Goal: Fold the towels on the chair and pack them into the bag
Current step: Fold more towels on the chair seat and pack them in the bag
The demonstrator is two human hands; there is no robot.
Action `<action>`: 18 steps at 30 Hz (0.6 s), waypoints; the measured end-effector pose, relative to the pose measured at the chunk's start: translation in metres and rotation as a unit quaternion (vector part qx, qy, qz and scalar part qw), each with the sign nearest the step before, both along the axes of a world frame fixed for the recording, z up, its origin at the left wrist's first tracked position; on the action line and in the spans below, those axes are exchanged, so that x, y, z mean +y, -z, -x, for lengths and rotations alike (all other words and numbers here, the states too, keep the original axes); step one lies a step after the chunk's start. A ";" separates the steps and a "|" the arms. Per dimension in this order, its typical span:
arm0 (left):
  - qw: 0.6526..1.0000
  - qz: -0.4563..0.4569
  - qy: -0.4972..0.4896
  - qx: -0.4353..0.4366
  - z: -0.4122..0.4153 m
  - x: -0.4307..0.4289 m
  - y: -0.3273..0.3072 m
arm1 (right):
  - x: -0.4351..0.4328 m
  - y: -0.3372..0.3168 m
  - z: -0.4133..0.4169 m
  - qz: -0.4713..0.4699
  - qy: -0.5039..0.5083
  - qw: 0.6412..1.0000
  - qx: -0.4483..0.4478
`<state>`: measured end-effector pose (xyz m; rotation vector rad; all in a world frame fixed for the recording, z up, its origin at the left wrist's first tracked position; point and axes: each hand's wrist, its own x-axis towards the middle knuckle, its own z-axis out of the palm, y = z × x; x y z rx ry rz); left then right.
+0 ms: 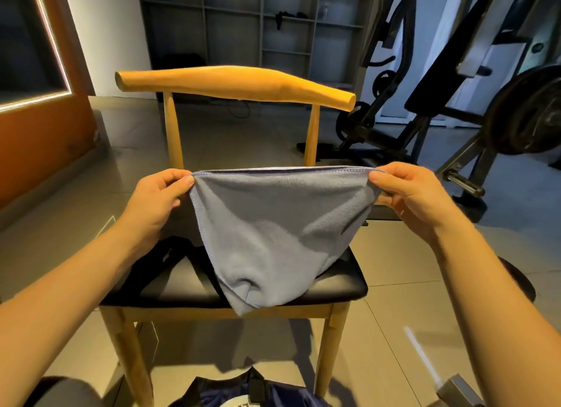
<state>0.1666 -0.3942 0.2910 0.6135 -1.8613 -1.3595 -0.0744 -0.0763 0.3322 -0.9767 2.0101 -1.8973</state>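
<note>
Pinching both top corners, left hand (pixel 158 194) & right hand (pixel 403 191) stretch towel (pixel 273 224) above chair (pixel 236 83) seat, low tip sagging at seat's near edge. Prob. light, soft, floppy; corners = best hold. On floor, nearer: bag (pixel 285 393).

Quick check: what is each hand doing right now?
Left hand: pinches the top left corner of the blue towel.
Right hand: pinches the top right corner of the same towel.
</note>
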 end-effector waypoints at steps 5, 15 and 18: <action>0.998 -0.043 0.006 0.038 -0.002 0.002 -0.033 | 0.009 -0.020 -0.004 -0.010 -0.042 0.998 0.053; 0.985 0.119 -0.097 0.080 -0.034 -0.015 -0.134 | -0.005 -0.103 -0.056 0.029 -0.130 0.987 0.094; 0.989 0.106 -0.078 0.065 -0.046 -0.018 -0.146 | -0.015 -0.125 -0.057 0.027 -0.023 0.987 0.154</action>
